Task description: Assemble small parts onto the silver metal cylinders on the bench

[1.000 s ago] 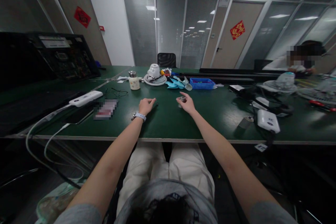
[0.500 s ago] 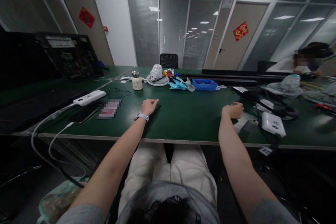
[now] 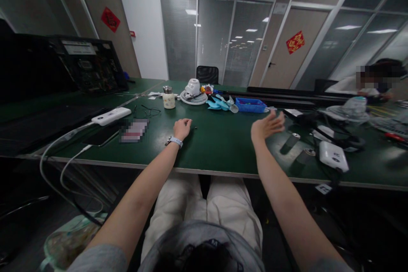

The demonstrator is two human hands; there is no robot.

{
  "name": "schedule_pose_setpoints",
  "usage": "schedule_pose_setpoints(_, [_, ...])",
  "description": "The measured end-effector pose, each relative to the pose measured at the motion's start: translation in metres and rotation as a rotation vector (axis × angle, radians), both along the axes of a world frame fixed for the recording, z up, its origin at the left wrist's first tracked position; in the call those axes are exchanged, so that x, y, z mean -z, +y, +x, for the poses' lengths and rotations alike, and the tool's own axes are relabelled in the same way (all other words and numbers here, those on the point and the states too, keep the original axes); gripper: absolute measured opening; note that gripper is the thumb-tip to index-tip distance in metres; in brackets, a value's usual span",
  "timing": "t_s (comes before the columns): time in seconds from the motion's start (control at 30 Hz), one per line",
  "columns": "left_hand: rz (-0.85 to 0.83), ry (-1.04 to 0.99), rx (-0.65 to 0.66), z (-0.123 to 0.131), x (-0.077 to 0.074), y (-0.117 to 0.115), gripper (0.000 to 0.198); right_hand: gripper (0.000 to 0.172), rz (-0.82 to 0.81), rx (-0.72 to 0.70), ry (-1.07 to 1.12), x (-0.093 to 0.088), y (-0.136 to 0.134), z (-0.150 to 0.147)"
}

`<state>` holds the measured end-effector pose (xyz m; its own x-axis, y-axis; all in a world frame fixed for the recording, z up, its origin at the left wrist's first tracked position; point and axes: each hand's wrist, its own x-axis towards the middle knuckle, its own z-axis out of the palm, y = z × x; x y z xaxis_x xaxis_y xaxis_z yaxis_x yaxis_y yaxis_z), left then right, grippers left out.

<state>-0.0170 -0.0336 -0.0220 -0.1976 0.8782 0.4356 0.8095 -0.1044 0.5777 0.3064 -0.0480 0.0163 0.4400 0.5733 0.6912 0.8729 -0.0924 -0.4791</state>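
Observation:
My left hand [image 3: 182,128] rests on the green table [image 3: 223,140], a watch [image 3: 174,140] on its wrist. Its fingers are curled down, and a tiny dark item [image 3: 194,128] lies at their tips; whether they grip anything I cannot tell. My right hand [image 3: 267,126] is lifted just above the table with fingers spread and nothing in it. Right of it lies a small dark cylinder with a silvery end [image 3: 291,140]. A second, similar part [image 3: 308,152] is a little farther right.
A white power bank [image 3: 111,116] with cables and a dark phone [image 3: 102,134] lie left. At the back are a cup [image 3: 168,98], white fan parts [image 3: 193,92], a blue fan blade [image 3: 218,103] and a blue tray [image 3: 250,104]. A white device [image 3: 333,156] and a co-worker [image 3: 372,80] are right.
My right hand swung right with a small silvery part, came down near the white device, and is now raised and open. A dark cylinder now lies there. The left hand stayed put.

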Motion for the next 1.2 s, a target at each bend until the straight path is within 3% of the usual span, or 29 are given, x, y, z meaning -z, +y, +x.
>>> schedule_pose_setpoints(0.07, [0.009,-0.045,-0.032,-0.001,0.0,0.001,0.036,0.04,-0.019,-0.243,-0.148,0.002,-0.001,-0.048])
schedule_pose_setpoints(0.13, [0.018,-0.076,-0.048,-0.001,0.001,0.001,0.035,0.033,-0.15,-0.616,-0.349,0.011,-0.001,-0.097])
schedule_pose_setpoints(0.2, [0.024,-0.088,-0.053,-0.002,0.001,0.0,0.033,0.036,-0.247,-0.806,-0.434,0.021,0.002,-0.14])
schedule_pose_setpoints(0.33, [0.032,-0.099,-0.046,-0.001,-0.001,-0.003,0.03,0.034,-0.296,-0.79,-0.399,0.037,0.011,-0.187])
schedule_pose_setpoints(0.5, [0.008,-0.099,-0.05,0.0,-0.001,-0.003,0.028,0.02,-0.316,-0.806,-0.333,0.04,0.019,-0.192])
schedule_pose_setpoints(0.6, [-0.009,-0.107,-0.054,0.0,0.0,-0.002,0.028,0.023,-0.297,-0.834,-0.276,0.027,0.02,-0.169])
schedule_pose_setpoints(0.7, [-0.013,-0.114,-0.047,-0.001,0.0,-0.003,0.028,0.032,-0.137,-0.731,-0.195,0.0,0.021,-0.108])
schedule_pose_setpoints(0.83, [-0.016,-0.101,-0.037,0.0,0.001,-0.003,0.028,0.04,0.086,-0.268,-0.068,-0.03,0.012,0.012])
schedule_pose_setpoints(0.97, [-0.012,-0.081,-0.059,0.001,0.002,-0.001,0.026,0.035,-0.001,0.15,0.058,-0.029,-0.007,0.104])
schedule_pose_setpoints(1.1, [-0.014,-0.095,-0.05,0.001,0.001,-0.003,0.025,0.027,-0.2,0.281,0.16,-0.019,-0.022,0.138])
schedule_pose_setpoints(1.2, [-0.01,-0.106,-0.041,0.002,0.0,-0.005,0.025,0.027,-0.205,0.317,0.219,-0.017,-0.026,0.143])
